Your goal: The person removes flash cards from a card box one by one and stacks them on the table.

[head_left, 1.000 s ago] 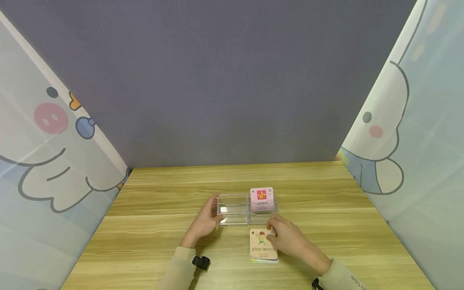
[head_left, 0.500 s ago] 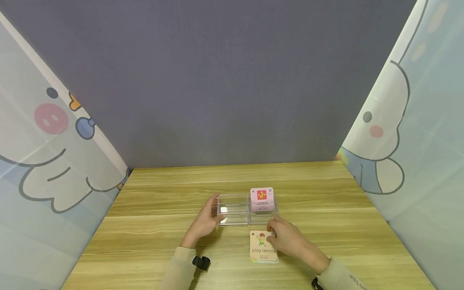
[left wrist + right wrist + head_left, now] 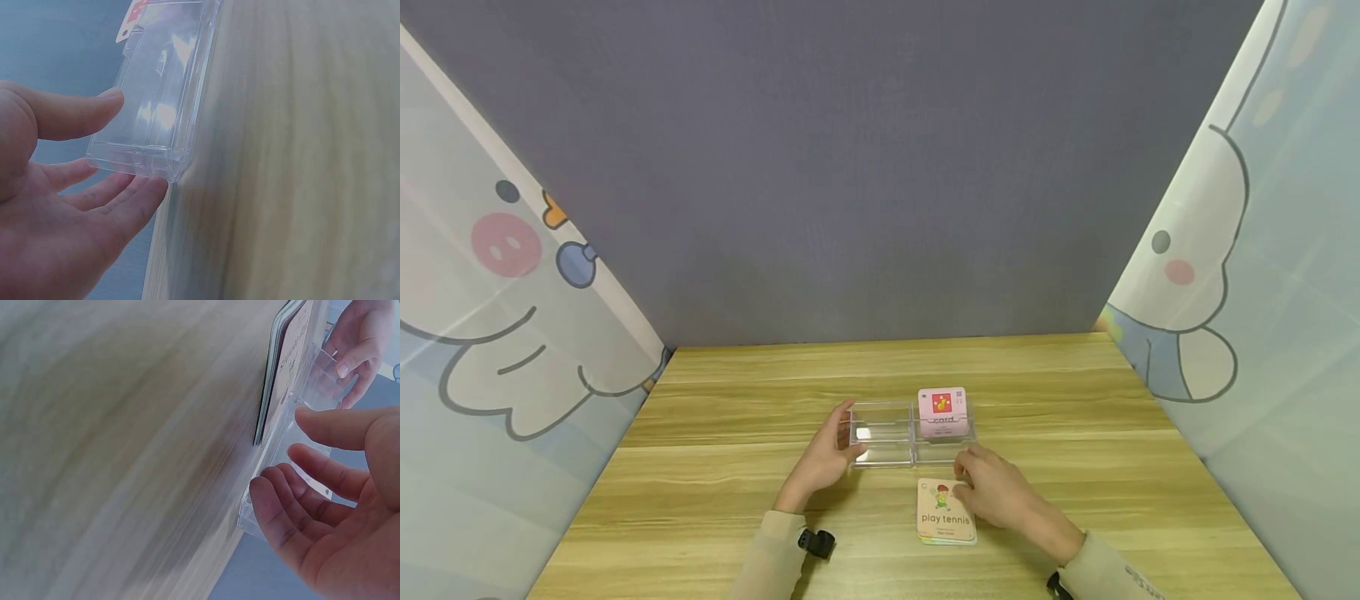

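A clear plastic card holder (image 3: pixel 883 454) with several compartments stands on the table. My left hand (image 3: pixel 822 457) grips its left end; in the left wrist view the thumb lies along one face and the fingers press against the end wall (image 3: pixel 134 159). Pink cards (image 3: pixel 942 404) stand upright in the holder's back right compartment. In front of its right half lies a stack of flash cards (image 3: pixel 946 521), the top one reading "play tennis" under a cartoon figure. My right hand (image 3: pixel 996 492) is at the stack's upper right corner, thumb and fingers loosely bent with a gap between them.
The wood-patterned table (image 3: pixel 737 400) ends at a grey-blue panel (image 3: pixel 880 183) behind. Cartoon-printed curtains (image 3: pixel 512 333) close off both sides. Black straps with small modules (image 3: pixel 817 543) sit at the wrists.
The top card of the stack has slid slightly toward me, covering more of the coloured edges beneath. The left hand and the holder have stayed in place; the right hand has barely moved.
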Tool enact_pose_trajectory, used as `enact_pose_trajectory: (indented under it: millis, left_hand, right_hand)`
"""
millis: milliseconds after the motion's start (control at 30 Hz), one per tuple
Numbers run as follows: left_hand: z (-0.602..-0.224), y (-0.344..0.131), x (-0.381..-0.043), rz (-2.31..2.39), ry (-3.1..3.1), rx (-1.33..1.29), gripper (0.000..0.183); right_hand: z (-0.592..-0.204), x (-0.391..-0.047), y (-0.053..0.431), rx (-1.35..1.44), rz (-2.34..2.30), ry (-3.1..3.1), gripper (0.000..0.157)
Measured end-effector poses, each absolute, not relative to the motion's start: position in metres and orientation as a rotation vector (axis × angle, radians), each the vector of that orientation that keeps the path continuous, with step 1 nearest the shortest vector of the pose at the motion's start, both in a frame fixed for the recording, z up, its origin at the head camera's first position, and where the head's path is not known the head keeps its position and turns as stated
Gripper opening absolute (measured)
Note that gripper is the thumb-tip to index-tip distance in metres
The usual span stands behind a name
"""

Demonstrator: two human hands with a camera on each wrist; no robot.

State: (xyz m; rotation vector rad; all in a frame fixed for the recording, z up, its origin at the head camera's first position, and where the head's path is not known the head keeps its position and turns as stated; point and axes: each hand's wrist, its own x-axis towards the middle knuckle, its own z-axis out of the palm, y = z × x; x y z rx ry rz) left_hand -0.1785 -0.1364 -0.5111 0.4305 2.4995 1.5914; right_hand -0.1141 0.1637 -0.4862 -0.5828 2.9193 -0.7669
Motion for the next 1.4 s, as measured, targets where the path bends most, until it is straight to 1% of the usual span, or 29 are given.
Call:
enact_pose_trajectory:
  millis: [300,867,1133,1400]
  left_hand:
    - [-0.509,-0.137,-0.177,1.581,2.5,0.437,0.078]
    - [-0.51,-0.136,-0.177,1.592,2.5,0.423,0.078]
    - [-0.512,-0.137,-0.178,1.593,2.503,0.429,0.078]
    - [-0.512,-0.136,-0.178,1.601,2.507,0.436,0.078]
  right_hand:
    - [-0.481,-0.117,0.167,-0.667,-0.766,2.991,0.015]
    - [-0.47,-0.126,0.166,-0.648,-0.789,3.058,0.012]
    - [-0.465,-0.131,0.167,-0.627,-0.817,3.084,0.015]
    - [-0.457,-0.133,0.169,-0.563,-0.88,3.092,0.01]
